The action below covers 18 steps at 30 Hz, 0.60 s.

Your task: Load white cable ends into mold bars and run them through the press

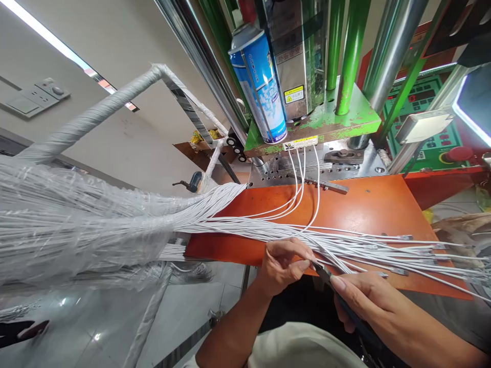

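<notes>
In my closed right hand (372,299) is a dark, slim hand tool (324,275), its narrow tip pointing up and left. My left hand (286,263) is pinched at the tool's tip; what lies between thumb and finger is too small to make out. Just beyond both hands, a bundle of white cables (276,231) runs across the orange work board (356,204). Clear plugs (401,271) show on several cable ends at the right. Several single cables (317,179) curve up from the bundle to the press.
Behind the board stands a green press (356,120) with steel posts and a blue spray can (261,87) on its plate. A control panel with a red button (459,155) is at right. Plastic-wrapped cables (84,225) hang over a wrapped frame (95,112) at left.
</notes>
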{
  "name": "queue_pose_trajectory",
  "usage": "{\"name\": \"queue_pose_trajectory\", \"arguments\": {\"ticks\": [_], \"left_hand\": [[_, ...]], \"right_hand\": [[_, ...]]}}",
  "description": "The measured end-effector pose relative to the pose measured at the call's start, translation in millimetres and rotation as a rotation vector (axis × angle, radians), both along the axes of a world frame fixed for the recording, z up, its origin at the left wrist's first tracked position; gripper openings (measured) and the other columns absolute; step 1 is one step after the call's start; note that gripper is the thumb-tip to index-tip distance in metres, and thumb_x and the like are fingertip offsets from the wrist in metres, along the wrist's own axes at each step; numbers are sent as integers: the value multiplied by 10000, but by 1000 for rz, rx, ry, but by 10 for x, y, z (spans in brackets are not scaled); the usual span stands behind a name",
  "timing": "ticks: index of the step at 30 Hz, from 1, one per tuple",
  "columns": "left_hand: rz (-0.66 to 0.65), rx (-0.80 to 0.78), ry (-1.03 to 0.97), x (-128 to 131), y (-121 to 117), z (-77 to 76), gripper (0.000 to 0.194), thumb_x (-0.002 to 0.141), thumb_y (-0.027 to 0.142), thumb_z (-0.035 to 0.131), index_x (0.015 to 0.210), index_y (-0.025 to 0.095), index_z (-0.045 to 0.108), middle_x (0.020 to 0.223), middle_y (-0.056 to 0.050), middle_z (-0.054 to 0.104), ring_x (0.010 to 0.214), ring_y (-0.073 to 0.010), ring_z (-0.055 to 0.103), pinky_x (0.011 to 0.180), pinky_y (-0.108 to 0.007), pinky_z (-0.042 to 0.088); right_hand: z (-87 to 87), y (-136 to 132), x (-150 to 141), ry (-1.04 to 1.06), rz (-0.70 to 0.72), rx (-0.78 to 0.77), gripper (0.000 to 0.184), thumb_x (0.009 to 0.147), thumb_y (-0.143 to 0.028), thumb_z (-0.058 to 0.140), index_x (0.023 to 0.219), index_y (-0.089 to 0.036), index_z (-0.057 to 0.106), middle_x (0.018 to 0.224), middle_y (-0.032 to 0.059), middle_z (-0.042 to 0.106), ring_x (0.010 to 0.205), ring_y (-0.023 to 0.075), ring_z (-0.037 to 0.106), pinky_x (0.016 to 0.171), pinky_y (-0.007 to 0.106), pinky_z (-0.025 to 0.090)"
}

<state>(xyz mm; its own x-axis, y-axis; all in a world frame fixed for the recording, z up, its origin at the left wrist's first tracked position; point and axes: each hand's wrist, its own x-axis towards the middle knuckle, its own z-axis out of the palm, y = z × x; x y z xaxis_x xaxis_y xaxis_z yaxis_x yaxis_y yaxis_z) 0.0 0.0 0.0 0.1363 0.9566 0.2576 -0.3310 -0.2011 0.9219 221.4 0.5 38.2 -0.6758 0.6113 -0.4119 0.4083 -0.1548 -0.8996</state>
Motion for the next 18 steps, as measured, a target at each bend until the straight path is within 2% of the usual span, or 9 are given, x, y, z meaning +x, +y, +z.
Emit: {"name": "queue_pose_trajectory", "arguments": {"ticks": [5, 13, 18], "left_hand": [[5, 4, -22, 19, -3, -5, 115, 875, 162, 755, 963, 217, 802, 854, -64, 708, 787, -178, 665, 760, -367, 565], [11, 1, -33, 29, 2, -21, 139, 876, 154, 748, 984, 225, 800, 874, -63, 708, 815, -185, 674, 771, -364, 567], [18, 5, -6, 24, -2, -23, 122, 873, 173, 755, 980, 218, 795, 874, -64, 715, 822, -189, 677, 772, -358, 567]], "right_hand": [[28, 3, -10, -24, -8, -12, 717, 974, -780, 279, 678, -218, 613, 692, 22, 551, 714, 173, 508, 684, 298, 375], [24, 16, -39, -14, -21, 74, 709, 985, -763, 263, 662, -219, 585, 698, 27, 574, 715, 176, 509, 681, 292, 387], [16, 4, -19, -16, -26, 58, 694, 995, -746, 278, 670, -219, 592, 692, 26, 578, 714, 176, 520, 663, 287, 386]]}}
